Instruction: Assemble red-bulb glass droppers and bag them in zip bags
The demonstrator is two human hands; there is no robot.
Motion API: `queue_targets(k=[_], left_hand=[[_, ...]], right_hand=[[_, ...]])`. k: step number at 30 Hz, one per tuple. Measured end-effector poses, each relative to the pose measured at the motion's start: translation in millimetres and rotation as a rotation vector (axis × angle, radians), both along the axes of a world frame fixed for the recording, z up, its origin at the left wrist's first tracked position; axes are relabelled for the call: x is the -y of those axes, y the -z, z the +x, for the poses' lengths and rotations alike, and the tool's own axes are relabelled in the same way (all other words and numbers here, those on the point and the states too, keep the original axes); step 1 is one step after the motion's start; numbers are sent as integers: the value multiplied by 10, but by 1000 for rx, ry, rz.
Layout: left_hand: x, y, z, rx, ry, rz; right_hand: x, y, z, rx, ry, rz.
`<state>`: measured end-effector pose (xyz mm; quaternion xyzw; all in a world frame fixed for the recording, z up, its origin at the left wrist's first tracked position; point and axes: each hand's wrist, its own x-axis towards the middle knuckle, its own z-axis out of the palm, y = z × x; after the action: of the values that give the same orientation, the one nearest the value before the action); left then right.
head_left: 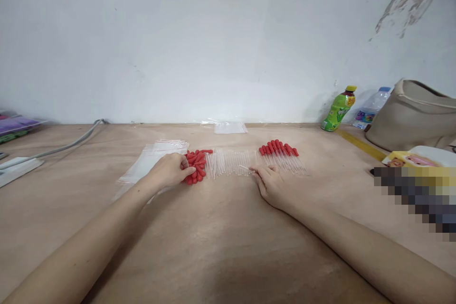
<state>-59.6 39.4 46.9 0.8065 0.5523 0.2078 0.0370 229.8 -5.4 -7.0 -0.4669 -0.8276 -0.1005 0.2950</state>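
Observation:
My left hand point(173, 169) is at the left edge of a pile of red rubber dropper bulbs point(199, 159), its thumb and fingers closing on a bulb there. Fingers partly hide the grip. Pinched in my right hand point(269, 183) is a thin clear dropper tube point(245, 167), pointing left. Beneath and beyond it lies a row of loose clear tubes point(228, 161), side by side between the hands. Just past my right hand rest several droppers with red bulbs fitted on their tubes point(280, 148), bulbs toward the wall.
Clear plastic bags point(146, 161) lie left of the bulbs, and another bag point(230, 128) is by the wall. At right stand a green drink bottle point(338, 109), a water bottle point(372, 107) and a beige bag point(413, 114). A grey cable point(78, 140) runs along the left.

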Motion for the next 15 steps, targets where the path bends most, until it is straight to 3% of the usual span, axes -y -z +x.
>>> queue_targets(k=[6,9,13,15], left_hand=[[89,-166,72,-56,-40,80],[213,-195,245,-51,99,171],[407,46,566,-83,339,191],[490,214,694,-83,362,169]], right_hand=[[-67,96,26,-86,-54,-54],[-60,88,26,-110,-69,-54],[11,-16,15,-80,-89,-68],[57,-85,9,-36,-85,-81]])
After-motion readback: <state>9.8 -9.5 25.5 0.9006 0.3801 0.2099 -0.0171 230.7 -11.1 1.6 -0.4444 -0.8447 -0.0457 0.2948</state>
